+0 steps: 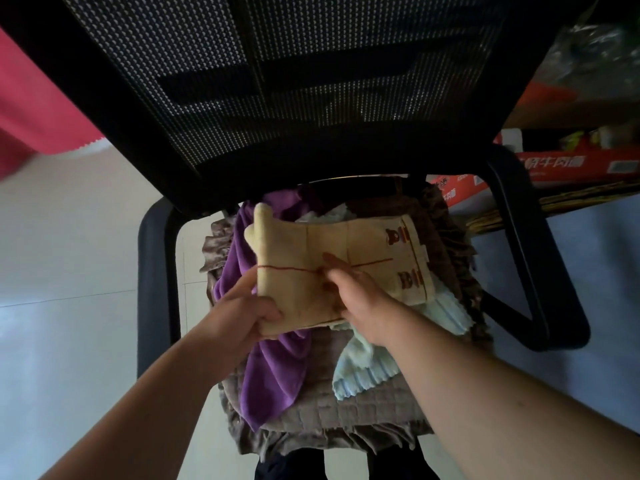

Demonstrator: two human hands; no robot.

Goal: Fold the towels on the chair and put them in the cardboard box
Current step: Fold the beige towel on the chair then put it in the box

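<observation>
Head view, looking down over a black mesh-backed chair (277,81) with dark armrests. On its seat lies a quilted brown cushion (346,414) with a ruffled edge, and on the cushion sits a loose heap of towels.

Held just above the heap is a yellow towel (329,268), cream-coloured with thin red stitched lines and small bear pictures near its right edge. It appears partly folded, with one corner sticking up at the upper left.

The left hand (242,306) grips the towel's lower left corner, thumb on top and fingers curled beneath. The right hand (356,292) pinches the cloth near the middle of its near edge, forefinger stretched along the top.

Beneath it, a purple towel (273,368) drapes down the left of the seat, touching the yellow one. A pale blue ribbed towel (367,372) lies crumpled on the right, partly under the right wrist.

A red printed box (571,164) stands behind the chair at the right; whether it is the cardboard box meant for the towels cannot be told.

The towel looks light, soft and limp, so it will sag wherever unsupported. It seems best held at corners or along a folded edge, with both hands keeping it taut.
</observation>
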